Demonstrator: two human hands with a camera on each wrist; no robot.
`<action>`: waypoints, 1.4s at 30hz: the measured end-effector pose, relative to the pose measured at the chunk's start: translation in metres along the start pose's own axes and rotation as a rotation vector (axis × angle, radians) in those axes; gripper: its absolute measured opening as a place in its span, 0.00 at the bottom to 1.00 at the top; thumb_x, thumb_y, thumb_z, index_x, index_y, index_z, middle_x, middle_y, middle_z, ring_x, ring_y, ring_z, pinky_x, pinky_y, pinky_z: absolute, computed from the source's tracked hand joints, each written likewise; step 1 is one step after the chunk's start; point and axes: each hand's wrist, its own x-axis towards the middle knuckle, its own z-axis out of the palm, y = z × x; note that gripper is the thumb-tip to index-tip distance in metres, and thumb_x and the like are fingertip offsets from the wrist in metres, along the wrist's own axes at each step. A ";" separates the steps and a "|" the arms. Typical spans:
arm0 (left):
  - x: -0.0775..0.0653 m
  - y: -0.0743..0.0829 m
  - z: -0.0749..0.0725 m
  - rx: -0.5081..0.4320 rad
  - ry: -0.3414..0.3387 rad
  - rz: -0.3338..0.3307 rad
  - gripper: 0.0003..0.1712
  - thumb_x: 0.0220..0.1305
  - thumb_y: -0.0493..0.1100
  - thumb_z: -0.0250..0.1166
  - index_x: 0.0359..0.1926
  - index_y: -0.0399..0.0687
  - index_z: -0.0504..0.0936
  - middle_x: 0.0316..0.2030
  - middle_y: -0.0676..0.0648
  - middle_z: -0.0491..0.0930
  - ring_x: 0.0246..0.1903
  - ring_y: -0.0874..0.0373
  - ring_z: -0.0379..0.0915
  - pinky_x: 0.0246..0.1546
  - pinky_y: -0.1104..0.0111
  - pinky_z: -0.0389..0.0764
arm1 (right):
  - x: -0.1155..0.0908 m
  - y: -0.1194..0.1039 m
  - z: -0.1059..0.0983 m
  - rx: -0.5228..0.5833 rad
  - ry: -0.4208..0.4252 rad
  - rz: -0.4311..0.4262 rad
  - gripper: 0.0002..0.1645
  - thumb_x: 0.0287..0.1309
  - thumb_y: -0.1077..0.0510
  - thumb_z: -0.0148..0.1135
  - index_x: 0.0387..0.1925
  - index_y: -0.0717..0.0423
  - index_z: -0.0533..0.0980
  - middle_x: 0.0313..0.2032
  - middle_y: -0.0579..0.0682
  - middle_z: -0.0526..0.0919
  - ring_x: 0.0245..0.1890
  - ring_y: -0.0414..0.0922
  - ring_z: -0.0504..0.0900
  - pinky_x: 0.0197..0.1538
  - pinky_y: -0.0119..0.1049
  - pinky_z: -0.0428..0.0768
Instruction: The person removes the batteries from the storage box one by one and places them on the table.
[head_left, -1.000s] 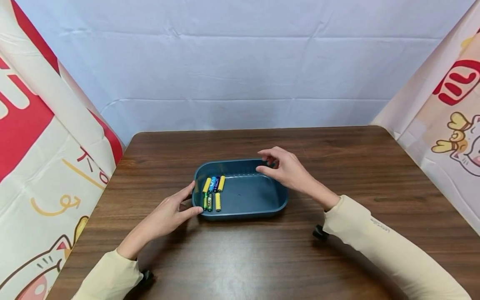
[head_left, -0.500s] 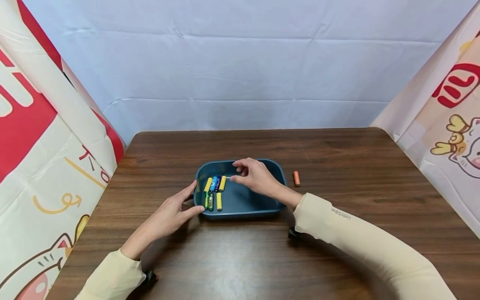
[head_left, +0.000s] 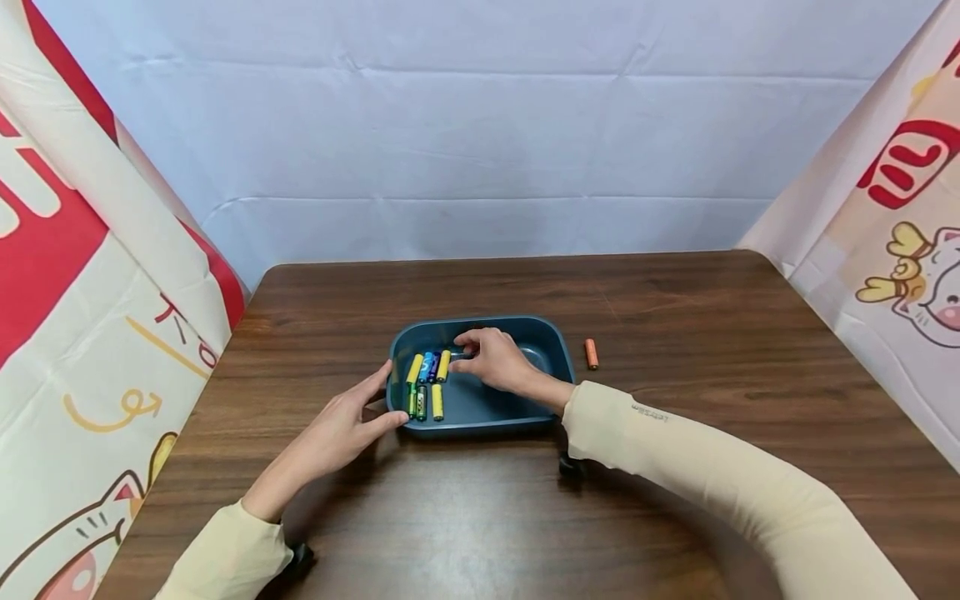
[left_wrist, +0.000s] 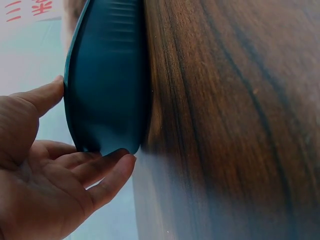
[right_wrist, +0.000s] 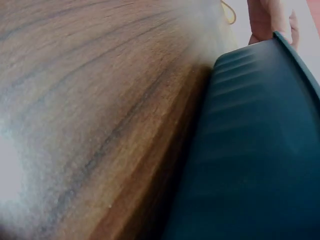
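Note:
A dark blue plastic tray point(head_left: 517, 400) sits on the table. Several small batteries lie in its left end: yellow ones point(head_left: 438, 402), a light-blue one point(head_left: 427, 367), a purple one point(head_left: 434, 367) and green ones point(head_left: 421, 403). My left hand point(head_left: 341, 429) holds the tray's left end, thumb at the near corner; in the left wrist view its fingers curve about the tray wall point(left_wrist: 107, 75). My right hand point(head_left: 495, 360) is over the tray, thumb and fingers apart, thumb tip right beside the back-row yellow battery point(head_left: 444, 366). Its other fingertips are partly hidden.
An orange battery point(head_left: 591, 354) lies on the wooden table point(head_left: 675, 333) to the right of the tray. A white cloth point(head_left: 487, 150) hangs behind the table, and printed cloths point(head_left: 75, 275) hang at both sides. The right wrist view shows mostly the tray's outer wall point(right_wrist: 255, 150).
My right hand has moved left from the tray's right end toward the batteries, uncovering the orange battery on the table. The left hand stays at the tray's end.

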 end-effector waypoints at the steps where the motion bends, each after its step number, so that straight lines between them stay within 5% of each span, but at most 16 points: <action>1: 0.000 0.000 0.000 -0.001 0.001 0.000 0.49 0.74 0.55 0.65 0.82 0.41 0.51 0.76 0.35 0.61 0.67 0.39 0.71 0.61 0.46 0.76 | 0.001 0.000 0.001 -0.002 -0.005 0.011 0.28 0.64 0.55 0.73 0.62 0.64 0.79 0.47 0.56 0.83 0.38 0.45 0.77 0.42 0.37 0.79; 7: 0.000 -0.001 0.000 -0.008 0.005 0.003 0.48 0.74 0.52 0.66 0.82 0.41 0.50 0.76 0.34 0.61 0.67 0.39 0.71 0.60 0.45 0.77 | 0.005 -0.002 0.007 -0.022 -0.030 0.044 0.29 0.63 0.55 0.75 0.61 0.64 0.79 0.43 0.56 0.82 0.29 0.43 0.75 0.37 0.35 0.76; 17: 0.000 -0.002 0.002 -0.018 0.004 0.006 0.47 0.74 0.51 0.65 0.82 0.40 0.51 0.75 0.34 0.62 0.66 0.38 0.71 0.60 0.46 0.77 | 0.006 -0.001 0.012 -0.088 -0.015 0.063 0.30 0.62 0.51 0.76 0.61 0.61 0.80 0.46 0.55 0.83 0.36 0.44 0.77 0.39 0.37 0.79; 26: -0.001 -0.002 0.002 -0.014 -0.004 0.013 0.48 0.74 0.54 0.65 0.82 0.41 0.50 0.76 0.34 0.61 0.66 0.39 0.72 0.60 0.46 0.77 | 0.006 0.001 0.014 -0.133 -0.025 0.035 0.32 0.62 0.48 0.75 0.63 0.58 0.80 0.36 0.49 0.79 0.28 0.43 0.74 0.28 0.33 0.70; 42: -0.002 -0.002 0.001 -0.011 0.003 0.036 0.49 0.74 0.56 0.64 0.82 0.40 0.50 0.75 0.33 0.61 0.67 0.39 0.71 0.59 0.47 0.78 | 0.007 -0.003 0.016 -0.253 -0.024 0.020 0.33 0.60 0.44 0.75 0.62 0.56 0.81 0.36 0.47 0.78 0.32 0.43 0.74 0.30 0.33 0.73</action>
